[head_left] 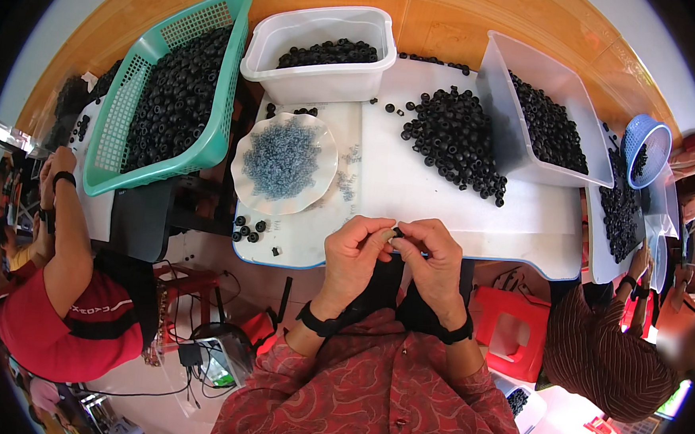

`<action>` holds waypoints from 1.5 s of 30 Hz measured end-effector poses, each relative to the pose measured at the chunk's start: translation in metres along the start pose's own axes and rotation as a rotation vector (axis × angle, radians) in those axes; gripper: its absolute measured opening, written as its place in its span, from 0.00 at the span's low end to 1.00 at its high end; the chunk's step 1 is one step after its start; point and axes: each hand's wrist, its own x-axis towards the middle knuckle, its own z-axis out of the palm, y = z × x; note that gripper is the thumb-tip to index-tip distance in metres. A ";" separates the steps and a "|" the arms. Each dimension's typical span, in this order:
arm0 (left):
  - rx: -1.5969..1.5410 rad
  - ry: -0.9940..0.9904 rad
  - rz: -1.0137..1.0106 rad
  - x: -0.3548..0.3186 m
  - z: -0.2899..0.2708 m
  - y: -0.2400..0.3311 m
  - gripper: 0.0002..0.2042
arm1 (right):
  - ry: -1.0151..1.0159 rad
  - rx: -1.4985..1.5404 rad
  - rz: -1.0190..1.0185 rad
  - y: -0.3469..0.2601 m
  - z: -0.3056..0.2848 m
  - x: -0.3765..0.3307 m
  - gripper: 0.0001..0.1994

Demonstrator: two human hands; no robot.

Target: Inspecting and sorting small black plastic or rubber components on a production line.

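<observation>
My two hands meet over the near edge of the white table (pixel 473 239), fingertips almost touching. A small black round part (pixel 397 232) shows between them, mostly hidden by the fingers; my right hand (pixel 434 264) pinches it between thumb and forefinger. Thumb and forefinger of my left hand (pixel 353 261) are pressed together beside it, and whatever they grip is too small to make out. To the left stands a scalloped white plate (pixel 247 185) heaped with small clear bluish pieces (pixel 282 159). Beyond my hands, to the right, lies a loose pile of black round parts (pixel 456 136).
Black parts fill a green basket (pixel 147 171), a white tub (pixel 316 81) and a clear bin (pixel 519 148) along the back. A few loose black parts (pixel 249 231) lie below the plate. Co-workers sit left (pixel 71 311) and right (pixel 614 353). A red stool (pixel 509 326) stands nearby.
</observation>
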 end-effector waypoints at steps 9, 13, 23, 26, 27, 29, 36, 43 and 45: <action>-0.144 -0.013 -0.122 0.001 -0.005 0.001 0.06 | 0.026 -0.027 -0.022 0.001 0.001 -0.002 0.11; -0.254 -0.083 -0.195 0.004 -0.012 0.001 0.05 | 0.006 -0.033 -0.039 0.001 0.000 -0.003 0.10; -0.280 -0.113 -0.278 0.004 -0.017 0.002 0.04 | -0.028 0.054 0.047 0.004 0.001 -0.007 0.10; -0.314 -0.108 -0.264 0.004 -0.017 -0.001 0.04 | -0.024 0.077 0.046 0.003 0.002 -0.007 0.10; -0.314 -0.108 -0.264 0.004 -0.017 -0.002 0.04 | -0.024 0.077 0.047 0.004 0.002 -0.007 0.10; -0.335 -0.113 -0.271 0.005 -0.016 -0.002 0.04 | -0.029 0.088 0.059 0.003 0.001 -0.007 0.09; -0.461 -0.203 -0.348 0.007 -0.021 -0.005 0.06 | -0.057 0.133 0.108 -0.002 -0.001 -0.006 0.09; -0.603 -0.253 -0.453 0.008 -0.013 0.006 0.12 | -0.072 0.116 -0.034 0.002 -0.005 -0.001 0.10; -0.629 -0.269 -0.445 0.007 -0.014 0.004 0.14 | -0.070 0.123 -0.028 0.002 -0.005 0.000 0.10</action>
